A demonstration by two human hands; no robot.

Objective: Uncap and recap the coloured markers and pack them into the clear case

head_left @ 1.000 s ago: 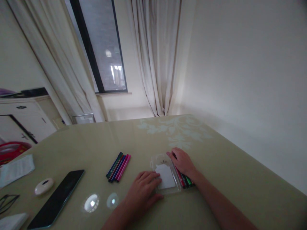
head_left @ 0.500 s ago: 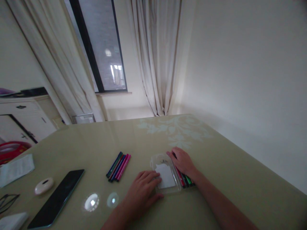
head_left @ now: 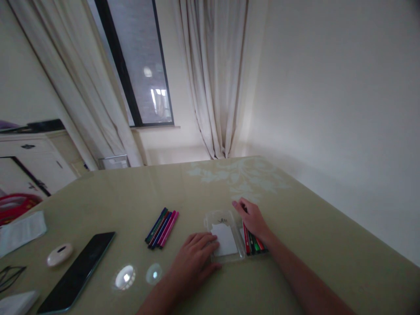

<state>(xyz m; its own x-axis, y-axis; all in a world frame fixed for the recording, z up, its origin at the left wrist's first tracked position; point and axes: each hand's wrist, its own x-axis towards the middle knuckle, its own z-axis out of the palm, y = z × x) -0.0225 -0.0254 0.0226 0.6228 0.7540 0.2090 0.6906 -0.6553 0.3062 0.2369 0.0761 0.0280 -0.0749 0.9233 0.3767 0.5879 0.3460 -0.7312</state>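
Note:
A clear plastic marker case (head_left: 242, 251) lies unfolded on the table, with a white paper insert (head_left: 225, 239) in its left half. My left hand (head_left: 196, 258) rests at the left edge of the case, fingers stretched over the paper and thumb apart by the lower edge. Several markers (head_left: 253, 243), with red, black and green showing, lie side by side in the right half. Over their far ends, my right hand (head_left: 254, 220) is closed with curled fingers on what looks like a dark marker end, mostly hidden. Left of the case, several loose markers (head_left: 162, 229) lie in a bunch.
A dark phone or tablet (head_left: 77, 273) lies on the table (head_left: 131, 197) at the left, beside a white oval object (head_left: 60, 255). Farther left are a pale cloth-like sheet (head_left: 22, 232), a dark wire-like item (head_left: 12, 278) and a red basket (head_left: 19, 208). A wall borders the right.
My right hand has shifted slightly right and up, uncovering more of the markers. The case has slid a little left at its lower edge. My left hand has barely moved.

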